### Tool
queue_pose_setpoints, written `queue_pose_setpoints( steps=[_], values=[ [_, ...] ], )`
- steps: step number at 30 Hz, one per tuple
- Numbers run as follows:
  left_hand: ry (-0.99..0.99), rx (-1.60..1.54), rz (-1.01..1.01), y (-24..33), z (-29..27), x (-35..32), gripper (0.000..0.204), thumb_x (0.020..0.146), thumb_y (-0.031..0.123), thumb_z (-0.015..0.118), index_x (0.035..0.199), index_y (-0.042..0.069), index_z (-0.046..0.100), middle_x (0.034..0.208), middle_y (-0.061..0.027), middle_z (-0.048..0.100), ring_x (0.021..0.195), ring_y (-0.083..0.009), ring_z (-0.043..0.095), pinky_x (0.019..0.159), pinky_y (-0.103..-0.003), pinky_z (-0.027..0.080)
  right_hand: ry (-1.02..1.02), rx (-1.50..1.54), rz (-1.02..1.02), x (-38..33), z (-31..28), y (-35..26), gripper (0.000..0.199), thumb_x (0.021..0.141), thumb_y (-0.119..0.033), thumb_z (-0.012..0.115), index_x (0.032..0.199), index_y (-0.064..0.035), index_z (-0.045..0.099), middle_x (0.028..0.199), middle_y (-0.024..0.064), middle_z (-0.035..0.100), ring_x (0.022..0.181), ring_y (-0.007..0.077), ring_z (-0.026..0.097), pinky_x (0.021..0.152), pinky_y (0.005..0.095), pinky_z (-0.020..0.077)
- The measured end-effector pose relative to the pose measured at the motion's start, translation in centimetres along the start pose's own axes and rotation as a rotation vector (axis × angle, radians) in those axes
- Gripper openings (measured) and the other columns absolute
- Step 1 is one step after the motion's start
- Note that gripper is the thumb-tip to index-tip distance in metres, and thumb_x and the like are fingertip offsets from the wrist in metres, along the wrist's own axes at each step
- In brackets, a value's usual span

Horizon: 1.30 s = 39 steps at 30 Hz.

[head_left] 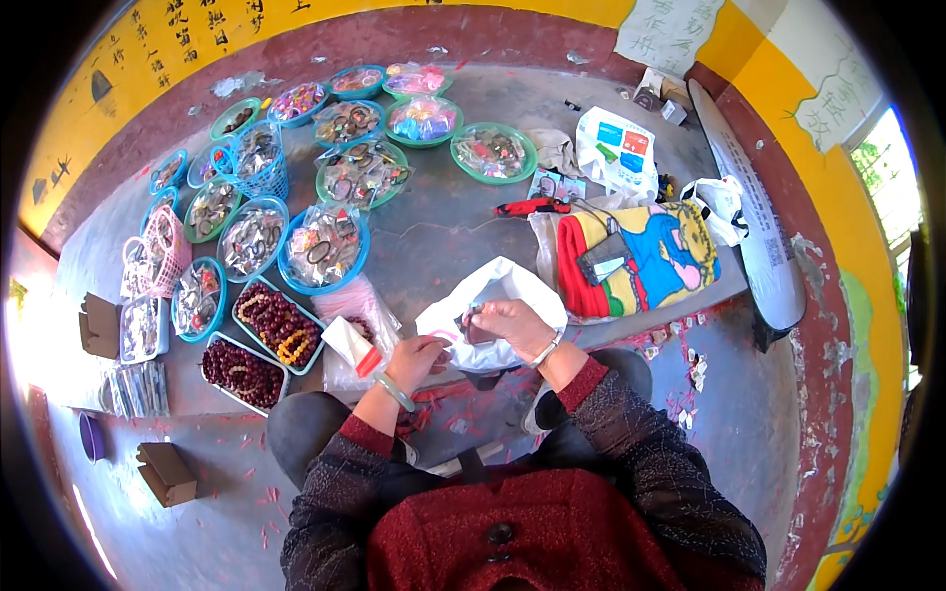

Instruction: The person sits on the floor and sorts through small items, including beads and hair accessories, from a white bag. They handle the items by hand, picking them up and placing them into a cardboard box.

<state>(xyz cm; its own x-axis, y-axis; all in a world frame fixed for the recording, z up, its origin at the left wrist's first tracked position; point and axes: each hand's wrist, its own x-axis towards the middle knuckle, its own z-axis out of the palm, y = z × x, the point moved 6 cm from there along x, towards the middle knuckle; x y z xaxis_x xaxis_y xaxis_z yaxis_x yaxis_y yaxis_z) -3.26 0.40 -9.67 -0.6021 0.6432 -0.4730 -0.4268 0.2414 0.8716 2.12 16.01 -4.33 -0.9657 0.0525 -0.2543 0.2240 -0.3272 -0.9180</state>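
A white plastic bag (490, 281) stands with its mouth open in front of me, at the near edge of the grey surface. Over its mouth, my right hand (520, 330) pinches a small dark brownish item (475, 325), whose kind I cannot make out. My left hand (418, 361) is closed beside the bag's left rim, its fingertips together; what they hold, if anything, is too small to name. Clear plastic sleeves (357, 305) lie left of that hand, with a white packet with a red stripe (353, 345) on top.
Trays of dark beaded bracelets (246, 372) stand at near left. Several coloured baskets of small packaged goods (323, 246) spread behind them. A folded colourful blanket (641, 261) lies to the right, with a white printed bag (617, 153) behind it. An open cardboard box (166, 475) sits on the floor.
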Motion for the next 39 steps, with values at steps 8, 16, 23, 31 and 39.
queue_pose_setpoints(
  steps=[8,16,23,31,39],
  values=[
    [0.022,0.057,-0.025,-1.4,-0.1,0.5,0.023,0.084,0.014,0.05,0.096,-0.003,0.059,0.078,-0.0065,0.06,0.066,-0.0116,0.058,0.061,-0.022,0.048,0.032,-0.763,-0.2,-1.0,3.4,-1.6,0.016,0.077,-0.012,0.058,0.088,-0.0009,0.053,0.067,0.0042,0.059,0.057,0.0088,0.055,0.053,0.0237,0.0444],
    [0.024,0.41,0.11,-0.9,0.6,0.6,0.022,0.084,0.013,0.049,0.09,-0.005,0.059,0.072,-0.0068,0.06,0.062,-0.0126,0.058,0.057,-0.024,0.046,0.287,-1.155,-0.43,-1.5,4.2,-1.4,0.018,0.071,-0.021,0.063,0.074,-0.0071,0.053,0.061,0.0103,0.056,0.055,0.0284,0.056,0.048,0.0346,0.0419],
    [-0.042,-0.022,0.026,-1.5,1.3,0.2,0.024,0.084,0.012,0.047,0.097,-0.006,0.057,0.084,-0.0102,0.061,0.073,-0.0154,0.059,0.067,-0.025,0.048,0.213,-1.33,-0.434,-1.6,5.2,-1.5,0.016,0.073,-0.022,0.06,0.072,-0.0087,0.052,0.062,0.0118,0.057,0.058,0.0303,0.057,0.05,0.0397,0.0429],
    [-0.09,0.414,0.33,1.1,2.1,-0.7,0.026,0.085,0.01,0.046,0.104,-0.004,0.056,0.081,-0.0074,0.06,0.069,-0.0104,0.055,0.064,-0.022,0.045,0.047,-1.446,-0.14,-0.4,3.6,0.4,0.022,0.069,-0.027,0.059,0.079,-0.0078,0.06,0.067,0.0152,0.06,0.066,0.0322,0.06,0.059,0.0414,0.0471],
    [-0.082,0.287,0.132,-2.6,0.5,1.9,0.024,0.086,0.012,0.049,0.101,-0.004,0.058,0.074,-0.0035,0.058,0.064,-0.0079,0.053,0.058,-0.02,0.044,-0.013,-0.955,-0.036,-0.1,1.8,0.9,0.031,0.07,-0.015,0.062,0.097,-0.0025,0.051,0.074,0.0104,0.061,0.063,0.0201,0.06,0.059,0.0284,0.0444]
  ],
)
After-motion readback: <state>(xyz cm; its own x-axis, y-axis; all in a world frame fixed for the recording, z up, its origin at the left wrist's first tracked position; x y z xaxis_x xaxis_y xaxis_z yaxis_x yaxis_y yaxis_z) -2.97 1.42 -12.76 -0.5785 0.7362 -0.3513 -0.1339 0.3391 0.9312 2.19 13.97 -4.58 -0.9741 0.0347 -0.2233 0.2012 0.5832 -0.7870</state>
